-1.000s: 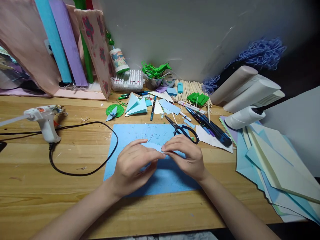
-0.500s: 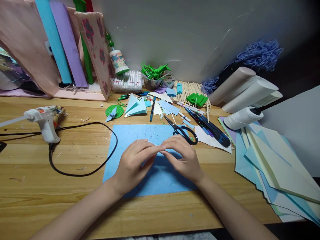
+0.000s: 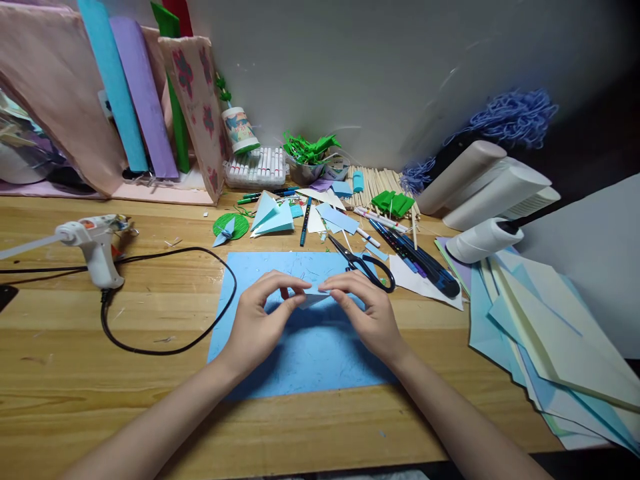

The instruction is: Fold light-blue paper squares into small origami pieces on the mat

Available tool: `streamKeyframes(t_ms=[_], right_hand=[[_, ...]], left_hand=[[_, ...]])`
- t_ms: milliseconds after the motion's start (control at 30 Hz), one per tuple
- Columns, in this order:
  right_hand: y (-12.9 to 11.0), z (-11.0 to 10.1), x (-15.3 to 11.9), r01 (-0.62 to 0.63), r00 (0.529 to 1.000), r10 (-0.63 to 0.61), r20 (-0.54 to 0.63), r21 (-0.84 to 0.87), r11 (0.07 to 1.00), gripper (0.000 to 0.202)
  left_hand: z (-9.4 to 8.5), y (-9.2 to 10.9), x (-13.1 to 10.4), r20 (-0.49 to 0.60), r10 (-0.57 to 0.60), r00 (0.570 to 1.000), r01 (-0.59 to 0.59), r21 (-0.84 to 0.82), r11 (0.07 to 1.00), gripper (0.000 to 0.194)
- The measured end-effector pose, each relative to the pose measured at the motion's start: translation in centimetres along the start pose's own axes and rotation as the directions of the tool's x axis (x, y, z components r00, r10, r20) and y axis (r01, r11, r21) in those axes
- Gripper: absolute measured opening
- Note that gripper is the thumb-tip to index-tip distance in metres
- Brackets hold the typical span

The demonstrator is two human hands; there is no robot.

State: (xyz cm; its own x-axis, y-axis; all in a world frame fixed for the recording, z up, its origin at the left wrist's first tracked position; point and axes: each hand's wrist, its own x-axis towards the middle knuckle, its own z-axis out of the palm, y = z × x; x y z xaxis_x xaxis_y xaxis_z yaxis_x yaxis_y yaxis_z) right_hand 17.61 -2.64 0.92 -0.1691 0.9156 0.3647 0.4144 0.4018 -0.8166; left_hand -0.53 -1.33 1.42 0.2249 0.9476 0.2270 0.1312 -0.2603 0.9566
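Between my two hands is a small piece of light blue paper (image 3: pixel 314 299), held just above a blue sheet (image 3: pixel 300 373) on the table. My left hand (image 3: pixel 265 313) pinches its left end between thumb and fingers. At its right end, my right hand (image 3: pixel 365 310) pinches the paper likewise. My fingertips partly cover the piece, so its full shape is hidden. Black-handled scissors (image 3: pixel 365 263) lie at the sheet's upper right corner, just beyond my right hand. Left of the sheet's top edge, a small folded blue paper shape (image 3: pixel 226 231) rests by a green disc (image 3: pixel 239 225).
A white glue gun (image 3: pixel 97 250) stands on the left, its black cable looping toward the sheet. Pens (image 3: pixel 415 257), paper scraps (image 3: pixel 274 217) and wooden sticks (image 3: pixel 375 183) are spread along the back. Stacked coloured paper (image 3: pixel 565 333) lies on the right beside white rolls (image 3: pixel 483 240).
My left fingers have drawn back from the right fingertips, and the pale paper now shows between my hands. The camera view has shifted slightly.
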Motion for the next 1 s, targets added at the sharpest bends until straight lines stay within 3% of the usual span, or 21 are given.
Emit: streamKeyframes(t_ms=[133, 233, 367, 567, 667, 867, 1000], right_hand=[[-0.1, 0.0, 0.2, -0.036, 0.997, 0.031, 0.076, 0.069, 0.997, 0.018], [0.0, 0.3, 0.0, -0.054, 0.996, 0.048, 0.073, 0.086, 0.995, 0.008], [0.3, 0.5, -0.1, -0.164, 0.986, 0.159, 0.054, 0.108, 0.980, 0.008], [0.2, 0.3, -0.1, -0.185, 0.970, 0.190, 0.150, -0.045, 0.982, 0.005], [0.0, 0.6, -0.2, -0.209, 0.968, 0.213, 0.134, -0.040, 0.977, 0.004], [0.3, 1.8, -0.6, -0.343, 0.938, 0.344, 0.038, 0.223, 0.912, 0.015], [0.1, 2.1, -0.9, -0.310, 0.939, 0.335, -0.073, 0.235, 0.921, 0.014]], left_hand=[[0.0, -0.8, 0.3, 0.016, -0.215, 0.977, 0.211, -0.278, 0.937, 0.014], [0.0, -0.9, 0.2, 0.069, -0.282, 0.957, 0.288, -0.349, 0.892, 0.015], [-0.2, 0.0, 0.3, 0.160, -0.272, 0.949, 0.310, -0.306, 0.900, 0.014], [-0.3, 0.4, 0.7, 0.145, -0.279, 0.949, 0.292, -0.079, 0.953, 0.023], [-0.3, -0.1, 0.8, 0.148, -0.326, 0.934, 0.335, -0.035, 0.942, 0.019], [-0.2, -0.7, 0.7, -0.024, -0.404, 0.915, 0.397, -0.138, 0.908, 0.020], [0.4, -0.6, 0.4, 0.061, -0.487, 0.871, 0.485, -0.264, 0.834, 0.023]])
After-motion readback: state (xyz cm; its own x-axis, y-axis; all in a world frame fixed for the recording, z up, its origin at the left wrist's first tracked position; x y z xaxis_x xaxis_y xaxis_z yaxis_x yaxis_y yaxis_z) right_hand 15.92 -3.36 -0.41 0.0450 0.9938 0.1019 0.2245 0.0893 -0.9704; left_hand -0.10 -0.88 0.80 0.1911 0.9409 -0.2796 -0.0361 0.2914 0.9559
